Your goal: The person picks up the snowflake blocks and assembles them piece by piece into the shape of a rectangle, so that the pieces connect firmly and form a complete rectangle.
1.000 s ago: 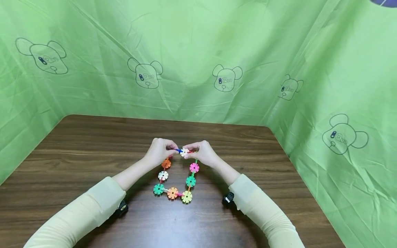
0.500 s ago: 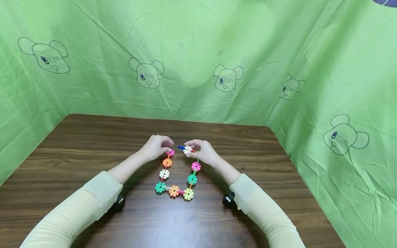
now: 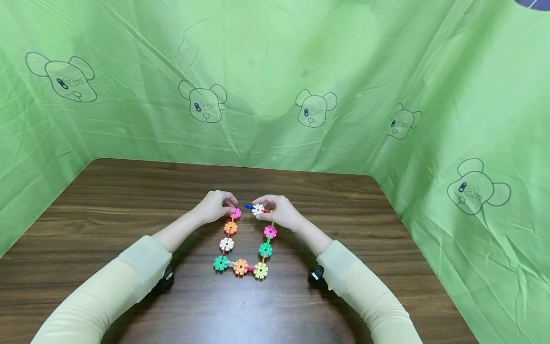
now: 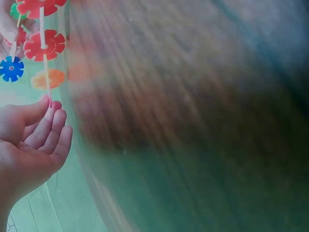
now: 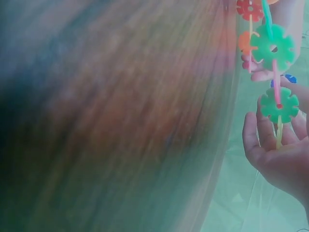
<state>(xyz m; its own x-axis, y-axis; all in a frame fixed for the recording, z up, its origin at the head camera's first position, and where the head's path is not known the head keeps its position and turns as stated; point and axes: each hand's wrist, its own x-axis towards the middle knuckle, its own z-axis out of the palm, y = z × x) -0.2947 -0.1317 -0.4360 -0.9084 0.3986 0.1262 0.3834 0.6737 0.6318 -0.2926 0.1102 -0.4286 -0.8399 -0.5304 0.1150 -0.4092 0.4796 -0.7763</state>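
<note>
Notched plastic snowflake discs are linked edge to edge in a U-shaped chain. My left hand (image 3: 214, 207) pinches the pink disc (image 3: 235, 213) at the chain's upper left end; in the left wrist view its thumb and fingertips meet at that end. Opposite, my right hand (image 3: 282, 211) pinches the other end around a white disc (image 3: 258, 209), from which a blue disc (image 3: 248, 206), seen edge-on, sticks out leftward. A small gap separates the blue disc from the pink one. Below run orange (image 3: 230, 227), white (image 3: 227, 244) and green (image 3: 221, 263) discs, with a yellow disc (image 3: 260, 271) at the lower right corner.
The chain lies over a dark wood-grain table (image 3: 150, 191). Green cloth (image 3: 258, 71) printed with cartoon heads hangs behind the table and along its sides. Each forearm wears a black wrist camera (image 3: 317, 276) by the pale sleeve cuff.
My left fingers have let go of the blue disc, shifted slightly left and taken the pink disc. The blue disc now stands free beside the white one. My right hand keeps its hold.
</note>
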